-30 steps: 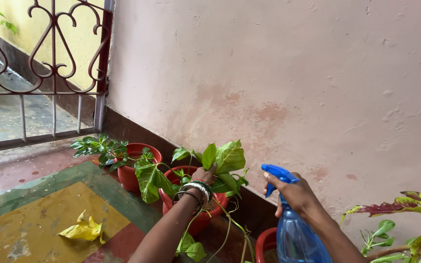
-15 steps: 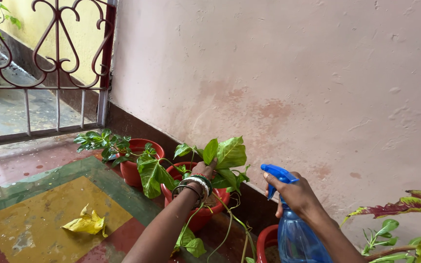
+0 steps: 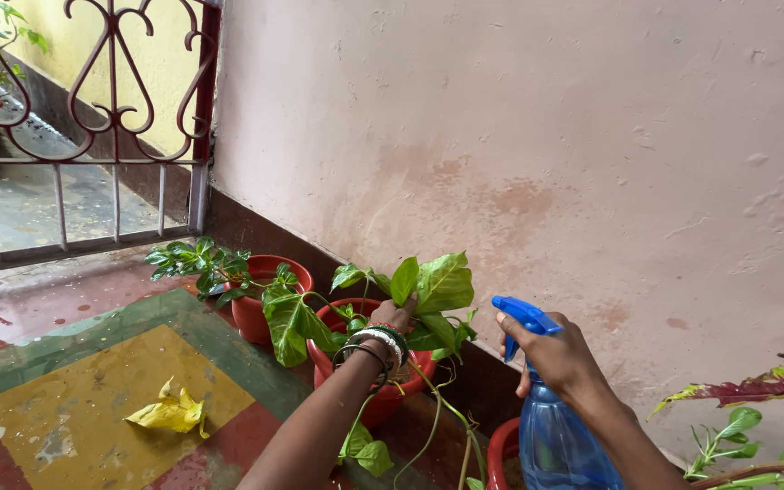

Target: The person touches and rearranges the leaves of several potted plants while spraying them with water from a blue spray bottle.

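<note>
Right hand (image 3: 551, 354) wrapped around blue spray bottle (image 3: 560, 440)

Floor (image 3: 65, 308): wet, glossy, painted red with a green band framing a yellow panel, filling the lower left of the frame.
Yellow leaf (image 3: 171, 413): crumpled, lying on the yellow panel, lower left.
Far red pot (image 3: 260, 308): stands left of centre, near the wall base.
Near red pot (image 3: 376, 386): just beside it, lower centre.
Third red pot (image 3: 499, 449): bottom edge, only its rim showing.
</note>
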